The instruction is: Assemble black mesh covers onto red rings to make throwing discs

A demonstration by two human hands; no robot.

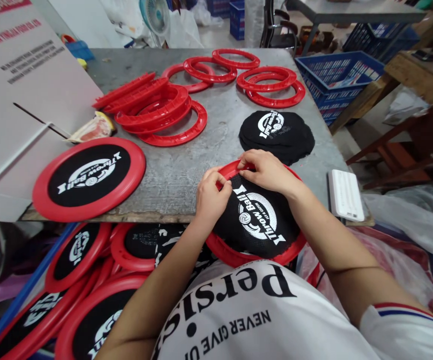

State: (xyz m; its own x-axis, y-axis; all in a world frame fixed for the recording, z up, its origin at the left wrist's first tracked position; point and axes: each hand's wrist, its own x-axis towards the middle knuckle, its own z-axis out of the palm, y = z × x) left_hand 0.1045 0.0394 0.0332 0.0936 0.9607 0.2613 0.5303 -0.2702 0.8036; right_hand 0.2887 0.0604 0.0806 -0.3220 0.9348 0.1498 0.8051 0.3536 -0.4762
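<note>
Fingers of the left hand (212,197) and right hand (268,172) clamp the far rim of a red ring (222,248), a black printed fabric disc (232,222) lying across it, at the near edge of a worktop (179,192). Uneven tension between the two grips could pucker the fabric or pull it off-centre, and a loosened hold could tip the overhanging ring off the edge (a white device (346,195) at the corner also looks exposed to a nudge from the right forearm (329,237)).
</note>
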